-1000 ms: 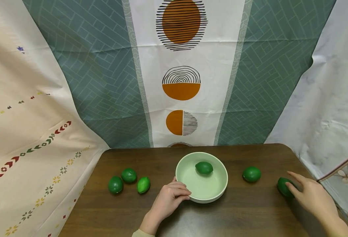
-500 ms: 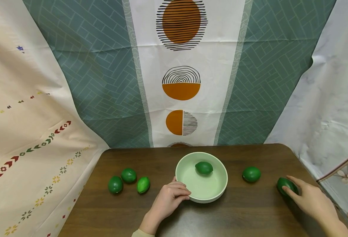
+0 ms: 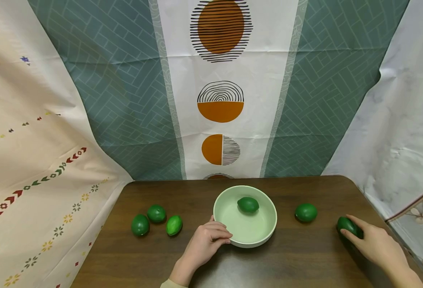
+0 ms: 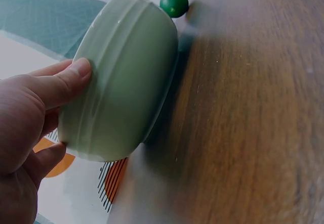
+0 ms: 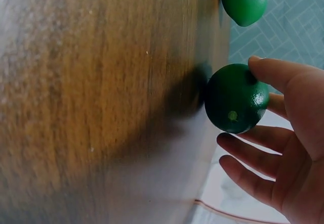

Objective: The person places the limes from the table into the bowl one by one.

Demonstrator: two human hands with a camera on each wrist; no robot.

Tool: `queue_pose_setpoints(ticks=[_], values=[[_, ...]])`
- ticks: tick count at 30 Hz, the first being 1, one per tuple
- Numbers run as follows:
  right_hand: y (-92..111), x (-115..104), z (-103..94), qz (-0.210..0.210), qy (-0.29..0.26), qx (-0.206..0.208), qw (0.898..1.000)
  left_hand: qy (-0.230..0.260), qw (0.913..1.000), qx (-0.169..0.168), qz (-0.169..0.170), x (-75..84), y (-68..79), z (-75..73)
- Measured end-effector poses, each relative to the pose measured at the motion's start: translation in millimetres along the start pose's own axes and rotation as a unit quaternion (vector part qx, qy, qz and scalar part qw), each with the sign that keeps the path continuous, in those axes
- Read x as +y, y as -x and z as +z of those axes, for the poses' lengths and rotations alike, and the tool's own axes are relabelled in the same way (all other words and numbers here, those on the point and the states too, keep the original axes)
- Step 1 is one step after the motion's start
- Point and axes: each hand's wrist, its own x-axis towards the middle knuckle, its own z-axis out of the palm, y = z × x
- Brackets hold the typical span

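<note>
A pale green bowl (image 3: 246, 230) stands on the wooden table, and one dark green lime (image 3: 248, 205) lies inside it toward the back. My left hand (image 3: 208, 241) holds the bowl at its near left rim; the left wrist view has the thumb (image 4: 81, 70) on the outer wall and the other fingers partly hidden behind the rim. Over at the right side of the table, my right hand (image 3: 378, 244) pinches another dark green lime (image 5: 235, 100) between thumb and fingers. That lime sits low at the table top, its shadow beside it.
Between the bowl and my right hand lies a single lime (image 3: 306, 212). Left of the bowl are two dark limes (image 3: 140, 225) and a brighter green one (image 3: 174, 225), grouped together. Patterned cloths (image 3: 125, 100) hang behind and beside the table (image 3: 287, 264).
My right hand has lowered a little and its thumb and fingers have closed in on the lime at the far right. The left hand and the bowl stay in place.
</note>
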Motion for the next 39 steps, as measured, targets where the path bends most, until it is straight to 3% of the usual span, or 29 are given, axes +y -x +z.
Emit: queue_pose_setpoints(ticks=[9,39], values=[[-1.4,-2.8,-0.4,0.007,0.000,-0.017,1.000,-0.001,1.0000,-0.004,-0.006,0.4,-0.1,-0.3],[4.1,-5.1,0.5,-0.010,0.006,0.013,1.000,-0.001,0.9999,-0.007,-0.009,2.0,0.1,-1.1]])
